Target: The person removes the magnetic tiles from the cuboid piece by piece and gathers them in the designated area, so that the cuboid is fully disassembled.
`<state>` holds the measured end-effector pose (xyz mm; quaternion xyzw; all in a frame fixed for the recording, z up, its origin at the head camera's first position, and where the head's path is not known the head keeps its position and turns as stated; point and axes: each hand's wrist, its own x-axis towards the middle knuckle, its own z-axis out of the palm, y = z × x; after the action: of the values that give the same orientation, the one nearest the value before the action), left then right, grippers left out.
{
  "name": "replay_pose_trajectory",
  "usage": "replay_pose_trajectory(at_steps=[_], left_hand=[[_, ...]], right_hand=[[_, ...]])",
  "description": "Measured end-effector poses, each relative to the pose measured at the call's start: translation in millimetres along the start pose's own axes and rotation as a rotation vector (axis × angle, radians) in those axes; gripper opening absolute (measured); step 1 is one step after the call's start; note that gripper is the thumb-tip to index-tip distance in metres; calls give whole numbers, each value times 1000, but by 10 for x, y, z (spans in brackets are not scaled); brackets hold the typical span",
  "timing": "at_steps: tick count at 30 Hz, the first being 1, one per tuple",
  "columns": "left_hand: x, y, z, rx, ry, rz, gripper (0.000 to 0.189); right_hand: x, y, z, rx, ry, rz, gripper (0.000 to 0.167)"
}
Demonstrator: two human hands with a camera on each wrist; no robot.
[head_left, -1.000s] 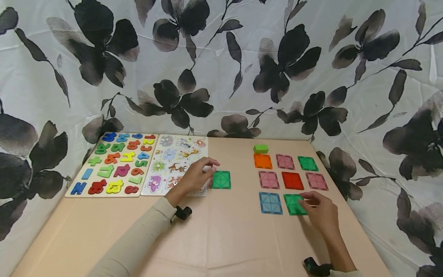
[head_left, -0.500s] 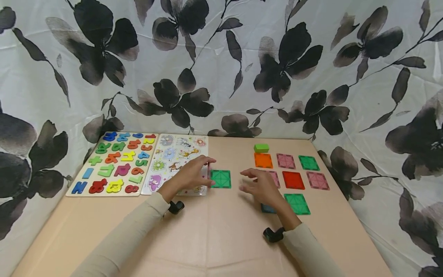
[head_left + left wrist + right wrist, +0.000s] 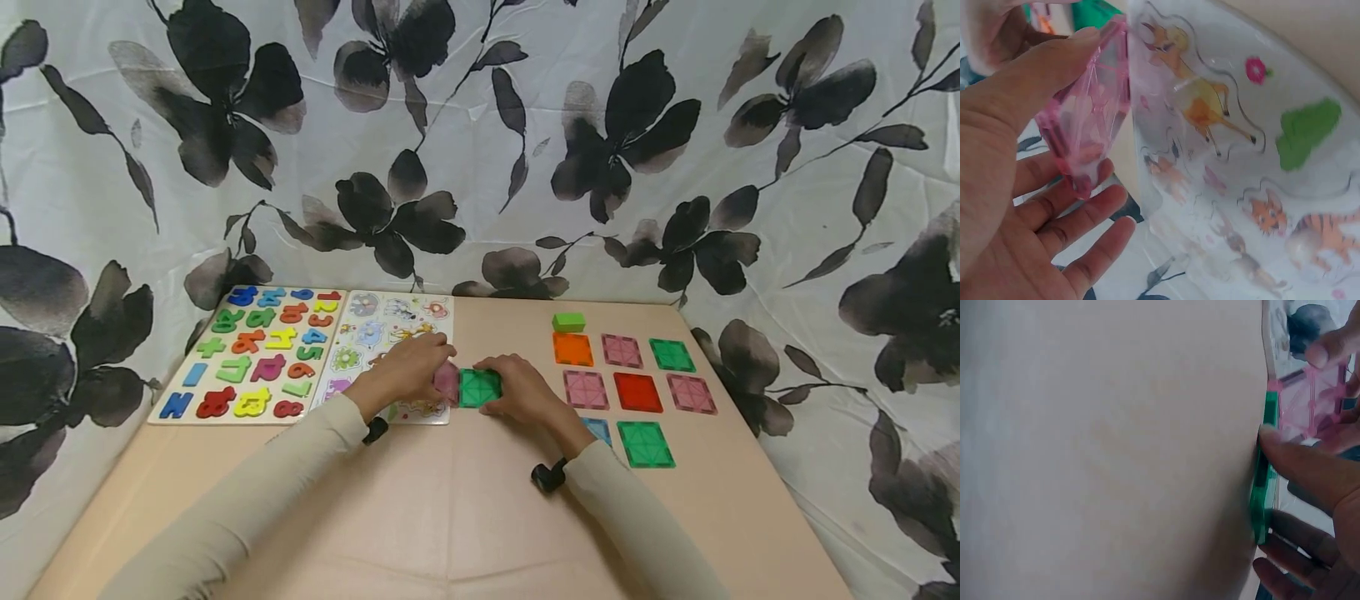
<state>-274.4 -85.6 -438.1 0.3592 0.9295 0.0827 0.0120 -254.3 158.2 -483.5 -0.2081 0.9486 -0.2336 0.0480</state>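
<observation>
My left hand (image 3: 405, 368) pinches a translucent pink magnetic tile (image 3: 1088, 112) between thumb and fingers, tilted up at the right edge of the animal puzzle board (image 3: 386, 333). Flush beside it lies a green magnetic tile (image 3: 477, 389). My right hand (image 3: 525, 393) grips that green tile by its right side, with the thumb on its near edge and fingers at the far edge. In the right wrist view, a corner of the pink tile (image 3: 1310, 403) meets the end of the green one. Part of the pink tile is hidden behind my left fingers in the head view.
Rows of orange, pink, red and green tiles (image 3: 637, 392) lie on the right of the table (image 3: 465, 517). A blue tile (image 3: 597, 429) is partly covered by my right forearm. A lime green block (image 3: 568, 322) stands behind them. A letter and number puzzle board (image 3: 161, 412) lies far left.
My right hand has come left from the green tile in the front row to grip the green tile in the middle. My left hand has tilted the pink tile into fuller view.
</observation>
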Motion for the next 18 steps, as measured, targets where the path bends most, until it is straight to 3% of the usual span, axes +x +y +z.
replay_pose_trajectory(at_steps=[4,8,18], left_hand=[[10,18,-3,109,-13,41,57],[-5,67,20,132,2,69,62],[-49,294,104,61,190,133,72]], right_hand=[[-48,-11,4,-57,9,-6,68],[-150,-20,-3,-119,38,4,68],[-620,25,-288,-199,140,20,69]])
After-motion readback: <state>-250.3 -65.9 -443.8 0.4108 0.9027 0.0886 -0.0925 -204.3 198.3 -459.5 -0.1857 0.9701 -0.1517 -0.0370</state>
